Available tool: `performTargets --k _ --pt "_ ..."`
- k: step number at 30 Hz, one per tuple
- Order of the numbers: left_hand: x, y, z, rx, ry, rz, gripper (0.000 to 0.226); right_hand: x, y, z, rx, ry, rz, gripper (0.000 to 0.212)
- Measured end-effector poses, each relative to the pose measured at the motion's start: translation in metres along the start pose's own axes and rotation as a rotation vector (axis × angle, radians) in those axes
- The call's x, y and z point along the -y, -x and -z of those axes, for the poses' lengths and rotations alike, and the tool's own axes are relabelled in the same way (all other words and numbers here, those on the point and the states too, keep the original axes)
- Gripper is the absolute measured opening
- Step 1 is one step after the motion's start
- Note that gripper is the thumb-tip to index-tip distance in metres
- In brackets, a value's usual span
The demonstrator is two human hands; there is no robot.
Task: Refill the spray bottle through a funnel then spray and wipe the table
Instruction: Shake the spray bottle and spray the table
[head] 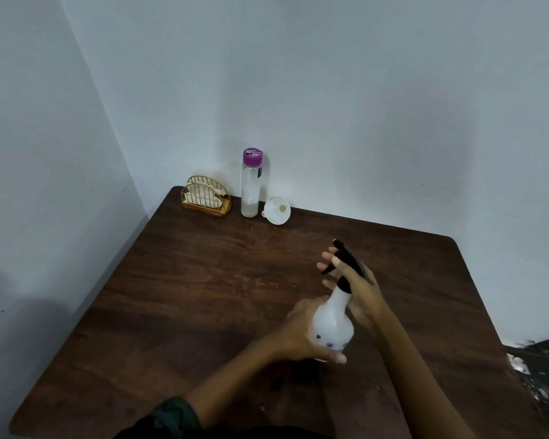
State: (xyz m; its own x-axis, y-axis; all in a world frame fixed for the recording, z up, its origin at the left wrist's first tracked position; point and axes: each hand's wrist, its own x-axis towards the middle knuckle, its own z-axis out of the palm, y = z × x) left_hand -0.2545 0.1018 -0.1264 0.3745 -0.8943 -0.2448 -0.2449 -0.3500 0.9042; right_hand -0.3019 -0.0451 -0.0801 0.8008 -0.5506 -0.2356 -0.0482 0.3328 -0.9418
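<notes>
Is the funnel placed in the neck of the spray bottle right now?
No, the funnel lies on the table beside the purple-capped bottle, apart from the spray bottle, whose black spray head is on.

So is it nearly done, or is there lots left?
Can't tell if refilling is done: the funnel lies at the back, the capped bottle beside it. In hand: the left hand holds the sprayer, and the right hand holds its black head. Spraying and wiping look left; the napkins sit at the back.
</notes>
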Motion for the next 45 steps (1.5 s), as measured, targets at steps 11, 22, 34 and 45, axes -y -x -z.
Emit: performTargets --k 11,22,34,45 --pt "0.045 -0.012 -0.009 -0.287 -0.249 0.046 0.093 -0.039 0.024 -0.012 -0.170 0.657 0.160 0.035" --pt "0.059 -0.015 0.006 -0.246 -0.320 -0.007 0.096 -0.011 0.026 -0.004 0.167 0.841 0.218 0.018" --pt "0.056 -0.013 0.006 -0.255 -0.307 0.010 0.099 -0.001 0.020 -0.015 0.221 1.049 0.229 0.027" --pt "0.053 -0.012 0.006 -0.261 -0.287 0.027 0.099 0.006 0.017 -0.018 0.256 1.291 0.229 0.021"
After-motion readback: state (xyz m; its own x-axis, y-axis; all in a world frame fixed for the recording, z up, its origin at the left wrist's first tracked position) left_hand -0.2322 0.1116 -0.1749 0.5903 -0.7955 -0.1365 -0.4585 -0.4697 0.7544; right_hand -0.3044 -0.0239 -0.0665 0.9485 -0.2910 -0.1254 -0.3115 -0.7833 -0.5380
